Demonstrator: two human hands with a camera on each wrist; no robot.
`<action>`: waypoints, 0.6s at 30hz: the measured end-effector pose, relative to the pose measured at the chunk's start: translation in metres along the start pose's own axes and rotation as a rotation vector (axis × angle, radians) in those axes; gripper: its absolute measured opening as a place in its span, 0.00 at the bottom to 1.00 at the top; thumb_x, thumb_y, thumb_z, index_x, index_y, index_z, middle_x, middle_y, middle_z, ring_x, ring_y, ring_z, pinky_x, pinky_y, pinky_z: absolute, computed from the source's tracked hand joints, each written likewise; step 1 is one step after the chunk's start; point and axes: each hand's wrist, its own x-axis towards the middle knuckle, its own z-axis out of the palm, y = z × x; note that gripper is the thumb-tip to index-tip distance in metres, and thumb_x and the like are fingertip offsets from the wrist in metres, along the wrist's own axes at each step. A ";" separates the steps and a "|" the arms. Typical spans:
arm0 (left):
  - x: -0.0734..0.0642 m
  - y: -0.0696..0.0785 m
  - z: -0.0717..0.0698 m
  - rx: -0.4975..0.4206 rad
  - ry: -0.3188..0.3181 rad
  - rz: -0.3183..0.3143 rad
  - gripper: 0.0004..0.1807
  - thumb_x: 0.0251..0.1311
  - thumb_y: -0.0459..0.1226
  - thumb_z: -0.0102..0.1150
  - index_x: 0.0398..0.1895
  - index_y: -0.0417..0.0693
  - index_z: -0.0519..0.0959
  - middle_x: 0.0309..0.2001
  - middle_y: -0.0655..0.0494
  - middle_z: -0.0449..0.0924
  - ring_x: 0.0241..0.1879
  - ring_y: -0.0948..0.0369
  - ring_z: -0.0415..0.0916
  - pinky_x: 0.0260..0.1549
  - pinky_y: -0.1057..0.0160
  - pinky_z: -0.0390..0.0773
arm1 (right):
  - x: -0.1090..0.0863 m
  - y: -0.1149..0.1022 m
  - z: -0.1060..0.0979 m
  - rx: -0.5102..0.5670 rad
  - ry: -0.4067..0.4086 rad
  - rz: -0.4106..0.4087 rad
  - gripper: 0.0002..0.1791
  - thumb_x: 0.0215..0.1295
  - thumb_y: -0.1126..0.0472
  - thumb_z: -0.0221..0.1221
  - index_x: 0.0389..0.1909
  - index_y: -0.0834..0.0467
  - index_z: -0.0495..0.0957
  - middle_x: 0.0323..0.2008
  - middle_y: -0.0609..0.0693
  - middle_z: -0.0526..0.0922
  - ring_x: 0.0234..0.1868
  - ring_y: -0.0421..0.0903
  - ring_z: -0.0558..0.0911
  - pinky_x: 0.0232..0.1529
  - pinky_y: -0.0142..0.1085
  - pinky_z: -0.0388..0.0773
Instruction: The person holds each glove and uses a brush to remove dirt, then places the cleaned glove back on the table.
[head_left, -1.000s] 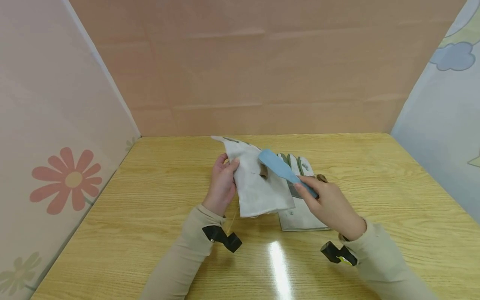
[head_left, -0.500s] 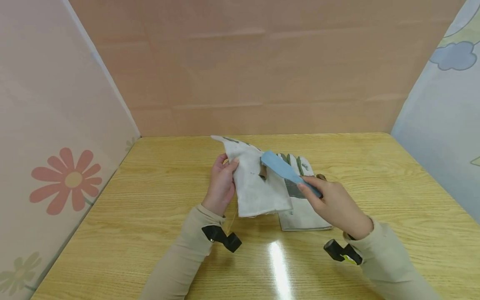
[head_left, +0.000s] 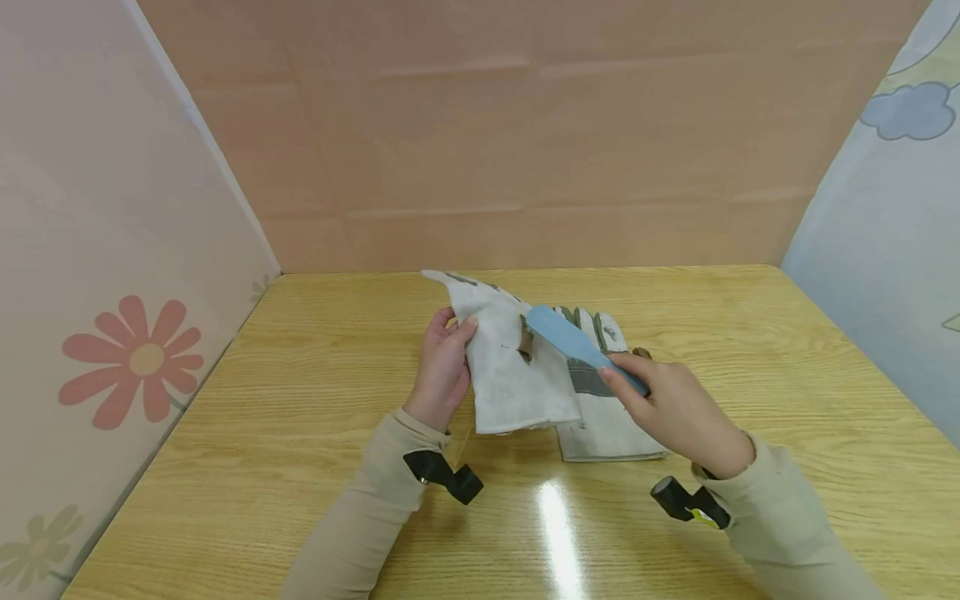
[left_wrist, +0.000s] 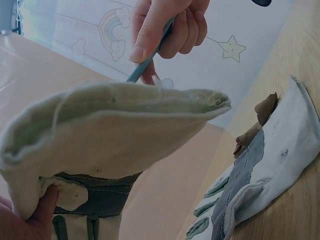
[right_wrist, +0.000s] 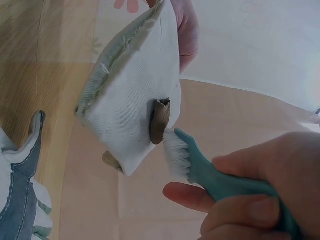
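My left hand [head_left: 442,367] grips a white work glove [head_left: 510,375] with grey and green parts, raised off the table with its cuff toward me. In my right hand [head_left: 678,412] is a blue brush [head_left: 566,337], held by its handle. White bristles [right_wrist: 177,155] face the glove in the right wrist view, right beside a brown curled piece [right_wrist: 160,121] on its cloth. Whether they touch it I cannot tell. A second brown lump [right_wrist: 112,161] shows at the glove's lower edge. The left fingertips are partly hidden behind the glove.
Another work glove [head_left: 607,429] lies flat on the wooden table [head_left: 337,375], under and to the right of the held one. Brown pieces [left_wrist: 255,125] sit at its far side. A pinkish-brown backdrop [head_left: 525,167] stands behind the table, with patterned walls either side.
My right hand and the brush have shifted slightly right and a little down across the glove. The held glove's lower right corner has swung slightly left. The left hand stays nearly still.
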 end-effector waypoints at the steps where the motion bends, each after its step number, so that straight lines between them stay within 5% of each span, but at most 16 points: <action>1: 0.000 0.000 0.000 0.000 0.003 -0.001 0.16 0.67 0.28 0.42 0.57 0.36 0.64 0.45 0.49 0.75 0.45 0.61 0.75 0.48 0.63 0.73 | 0.000 0.000 0.000 0.001 -0.004 0.004 0.17 0.70 0.58 0.50 0.50 0.66 0.76 0.11 0.42 0.58 0.12 0.33 0.51 0.15 0.28 0.57; 6: 0.000 0.000 0.000 -0.006 0.002 -0.011 0.15 0.67 0.28 0.42 0.56 0.37 0.64 0.45 0.50 0.75 0.45 0.61 0.75 0.47 0.64 0.73 | 0.000 -0.001 -0.002 0.011 -0.003 0.006 0.16 0.70 0.58 0.50 0.48 0.65 0.77 0.12 0.42 0.58 0.12 0.33 0.51 0.16 0.28 0.57; 14: -0.002 0.000 0.000 0.032 -0.055 -0.030 0.17 0.67 0.28 0.42 0.58 0.37 0.63 0.48 0.49 0.74 0.45 0.62 0.74 0.48 0.64 0.72 | 0.001 -0.001 0.007 0.088 0.139 -0.069 0.12 0.69 0.62 0.51 0.46 0.63 0.78 0.13 0.42 0.59 0.12 0.30 0.52 0.14 0.28 0.56; 18: -0.003 -0.001 0.001 0.049 -0.072 -0.024 0.17 0.67 0.28 0.42 0.58 0.37 0.63 0.48 0.48 0.75 0.45 0.62 0.74 0.47 0.64 0.72 | 0.002 -0.001 0.009 0.094 0.127 -0.062 0.12 0.69 0.62 0.51 0.45 0.63 0.78 0.13 0.42 0.58 0.12 0.30 0.51 0.14 0.27 0.55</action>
